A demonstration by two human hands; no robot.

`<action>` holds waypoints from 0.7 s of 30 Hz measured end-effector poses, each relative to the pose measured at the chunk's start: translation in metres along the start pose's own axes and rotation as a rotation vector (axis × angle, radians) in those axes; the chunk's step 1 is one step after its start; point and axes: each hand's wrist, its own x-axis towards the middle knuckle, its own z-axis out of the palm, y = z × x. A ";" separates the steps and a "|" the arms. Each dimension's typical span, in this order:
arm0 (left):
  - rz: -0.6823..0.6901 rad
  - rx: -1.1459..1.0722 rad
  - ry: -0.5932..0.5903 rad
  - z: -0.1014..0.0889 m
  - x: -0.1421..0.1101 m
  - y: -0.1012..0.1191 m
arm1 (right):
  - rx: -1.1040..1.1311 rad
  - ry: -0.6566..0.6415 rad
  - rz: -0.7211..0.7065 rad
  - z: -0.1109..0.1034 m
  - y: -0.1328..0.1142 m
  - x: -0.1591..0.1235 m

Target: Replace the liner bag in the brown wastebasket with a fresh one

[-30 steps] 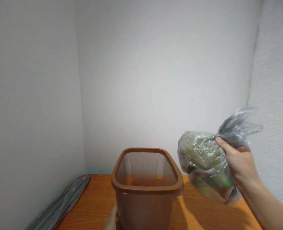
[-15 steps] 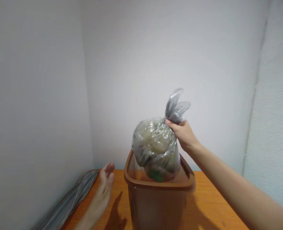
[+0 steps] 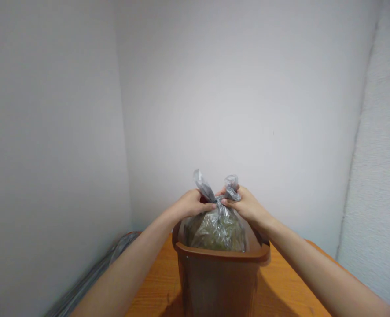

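A filled, see-through grey garbage bag [image 3: 218,231] sits inside the brown trash can [image 3: 219,254], its lower part hidden behind the can's front wall. Its neck is gathered, and two loose ends of plastic stick up. At the left of the neck, my left hand [image 3: 193,203] pinches the plastic with thumb and fingers. My right hand [image 3: 246,204] grips the neck from the right, next to the other loose end. Both hands are just above the can's rim. Greenish-yellow contents show dimly through the plastic.
The can stands on an orange-brown wooden table [image 3: 157,281]. Along the table's left edge, beside the wall, lies a bundle of grey plastic [image 3: 92,273], partly behind my left forearm. White walls [image 3: 241,88] rise behind and on both sides.
The garbage bag has come down into the trash can in my right hand. My left hand, formerly open and apart at the left, has moved right and up and taken hold of the neck.
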 end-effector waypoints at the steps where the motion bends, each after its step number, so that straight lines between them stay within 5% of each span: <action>1: -0.005 -0.028 -0.025 0.004 0.003 -0.004 | -0.007 -0.023 0.006 -0.005 -0.002 -0.004; 6: -0.022 -0.116 -0.036 0.008 0.003 -0.013 | 0.225 -0.201 0.073 -0.041 -0.011 -0.017; 10: -0.001 -0.151 0.002 0.007 -0.001 -0.008 | 0.349 0.003 0.119 -0.059 -0.006 -0.011; 16: 0.070 -0.063 0.013 0.010 0.000 0.003 | -0.045 -0.298 -0.074 -0.034 0.010 -0.008; 21: 0.110 0.134 0.127 0.010 -0.006 0.014 | -0.255 -0.187 -0.129 -0.015 0.014 -0.007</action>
